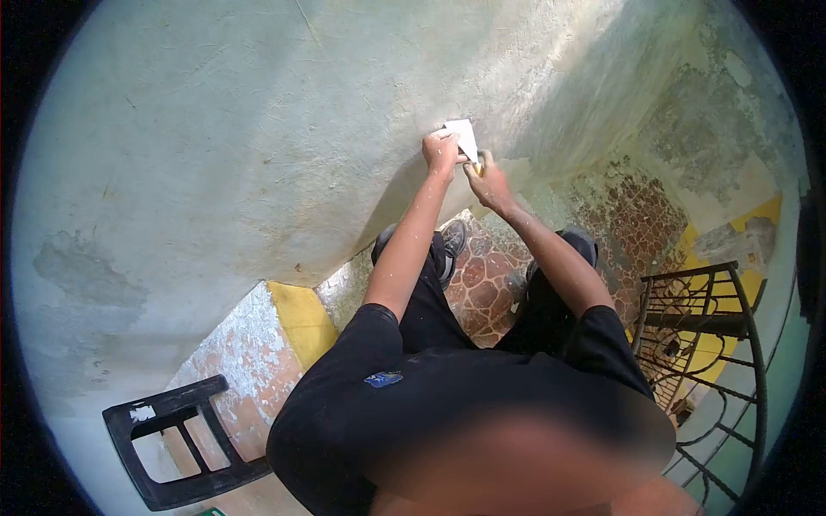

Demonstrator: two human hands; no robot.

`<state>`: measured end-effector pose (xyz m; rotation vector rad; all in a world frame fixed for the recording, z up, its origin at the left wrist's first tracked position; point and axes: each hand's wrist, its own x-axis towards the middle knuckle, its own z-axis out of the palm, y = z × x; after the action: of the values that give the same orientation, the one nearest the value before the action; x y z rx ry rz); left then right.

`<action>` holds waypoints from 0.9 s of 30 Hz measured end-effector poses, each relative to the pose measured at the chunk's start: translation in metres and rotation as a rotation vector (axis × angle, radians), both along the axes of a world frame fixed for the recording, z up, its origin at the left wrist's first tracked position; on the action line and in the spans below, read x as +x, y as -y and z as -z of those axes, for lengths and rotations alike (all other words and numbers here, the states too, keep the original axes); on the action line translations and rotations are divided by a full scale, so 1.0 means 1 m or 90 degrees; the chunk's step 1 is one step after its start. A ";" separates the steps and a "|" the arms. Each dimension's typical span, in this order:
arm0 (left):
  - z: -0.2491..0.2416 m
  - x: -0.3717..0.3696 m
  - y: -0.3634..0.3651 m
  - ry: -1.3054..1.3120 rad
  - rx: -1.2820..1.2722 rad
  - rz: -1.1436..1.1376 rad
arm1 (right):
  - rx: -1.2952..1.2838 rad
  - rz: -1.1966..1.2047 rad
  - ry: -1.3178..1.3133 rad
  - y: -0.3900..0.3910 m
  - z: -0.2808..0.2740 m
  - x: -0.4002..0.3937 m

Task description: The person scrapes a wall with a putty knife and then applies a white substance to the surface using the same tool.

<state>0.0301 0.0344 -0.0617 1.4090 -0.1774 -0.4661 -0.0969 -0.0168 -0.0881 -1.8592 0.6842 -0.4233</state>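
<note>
A scraper with a pale, wedge-shaped blade [463, 138] and a yellowish handle is held up close to the worn, pale wall [258, 112]. My right hand [489, 183] is closed round the handle, below the blade. On the other side, my left hand [441, 153] touches the blade's left edge with its fingers bent, and its thumb lies near the blade's lower part. Whether the blade touches the wall cannot be made out.
A black plastic chair [155, 413] stands at the lower left beside a yellow-edged ledge [301, 322]. Dark metal railing [748, 344] is at the right. Below my hands are my shoes [453, 241] on a brown patterned floor [486, 288].
</note>
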 end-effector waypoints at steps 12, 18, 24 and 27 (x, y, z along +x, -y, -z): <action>-0.002 -0.004 -0.001 0.321 0.223 -0.055 | -0.016 -0.055 0.075 -0.010 0.010 0.012; -0.005 0.000 -0.008 0.367 0.294 -0.046 | 0.086 -0.043 0.105 -0.027 0.003 0.015; -0.014 -0.010 -0.007 0.468 0.284 -0.088 | 0.070 -0.010 0.157 -0.039 0.014 0.029; -0.008 -0.008 -0.008 0.503 0.288 -0.083 | 0.096 -0.026 0.133 -0.043 0.001 0.024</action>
<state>0.0217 0.0422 -0.0534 1.9829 -0.6414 0.2012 -0.0725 0.0267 -0.0893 -1.6576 0.5211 -0.5164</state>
